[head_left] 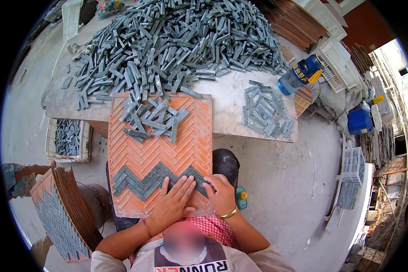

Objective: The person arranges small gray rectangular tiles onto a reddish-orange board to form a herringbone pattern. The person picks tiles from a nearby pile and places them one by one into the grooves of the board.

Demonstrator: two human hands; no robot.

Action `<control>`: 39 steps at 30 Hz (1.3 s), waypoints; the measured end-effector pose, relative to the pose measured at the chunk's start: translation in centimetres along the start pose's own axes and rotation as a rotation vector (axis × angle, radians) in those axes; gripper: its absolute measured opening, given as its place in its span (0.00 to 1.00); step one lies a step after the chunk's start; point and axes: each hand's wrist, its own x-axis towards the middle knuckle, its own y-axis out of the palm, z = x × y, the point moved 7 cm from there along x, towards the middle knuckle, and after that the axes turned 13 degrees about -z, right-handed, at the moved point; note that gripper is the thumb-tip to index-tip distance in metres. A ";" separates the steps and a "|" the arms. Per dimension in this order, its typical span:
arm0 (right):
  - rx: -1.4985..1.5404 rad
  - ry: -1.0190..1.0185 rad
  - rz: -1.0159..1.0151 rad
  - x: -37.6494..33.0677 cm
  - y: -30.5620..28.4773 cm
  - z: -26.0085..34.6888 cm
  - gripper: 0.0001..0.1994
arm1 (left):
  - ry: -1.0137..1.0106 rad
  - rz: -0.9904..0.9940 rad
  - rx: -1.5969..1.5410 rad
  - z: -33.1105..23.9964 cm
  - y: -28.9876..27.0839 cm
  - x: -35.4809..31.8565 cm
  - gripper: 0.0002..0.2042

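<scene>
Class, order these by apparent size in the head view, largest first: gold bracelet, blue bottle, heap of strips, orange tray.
1. Heap of strips
2. Orange tray
3. Blue bottle
4. Gold bracelet

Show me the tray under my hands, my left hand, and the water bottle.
Tray (161,152): head view, bare orange grooves near its middle.
Left hand (170,203): head view, back of the hand.
Bottle (299,75): head view, side of its body.

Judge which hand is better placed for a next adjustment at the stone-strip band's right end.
Right, probably: the right hand curls at that end of the zigzag stone-strip band, while the left hand lies flat, farther left.
</scene>
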 end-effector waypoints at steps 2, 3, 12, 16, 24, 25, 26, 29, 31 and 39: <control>-0.019 -0.023 -0.022 0.3 0.0 0.1 0.07 | 0.013 0.003 0.010 -0.2 0.1 0.3 0.37; -0.025 -0.038 -0.031 0.5 0.2 0.2 0.07 | 0.022 0.000 0.013 -0.2 0.2 0.4 0.38; 0.025 -0.069 0.134 8.1 3.4 1.4 0.06 | 0.042 -0.059 -0.062 -0.5 1.5 2.1 0.37; -0.009 -0.167 0.006 10.3 8.1 3.8 0.13 | 0.053 -0.083 -0.063 -0.4 1.9 1.7 0.35; 0.070 0.145 0.136 9.2 8.2 1.1 0.15 | 0.075 -0.105 -0.024 -0.3 1.7 1.6 0.33; 0.102 0.156 0.138 8.8 7.2 0.8 0.13 | 0.066 -0.104 -0.045 -0.3 1.6 1.7 0.33; 0.110 0.141 0.124 8.4 6.3 0.4 0.13 | 0.068 -0.104 -0.026 -0.4 1.6 1.7 0.34; 0.123 0.129 0.112 7.1 3.9 -1.0 0.12 | 0.067 -0.099 0.020 -0.5 1.7 1.8 0.36; 0.134 0.150 0.130 6.5 3.3 -2.7 0.12 | 0.067 -0.081 0.027 -0.6 1.6 1.8 0.37; -0.050 -0.167 -0.010 10.8 4.5 0.3 0.16 | 0.050 -0.074 0.003 -0.4 1.3 1.8 0.37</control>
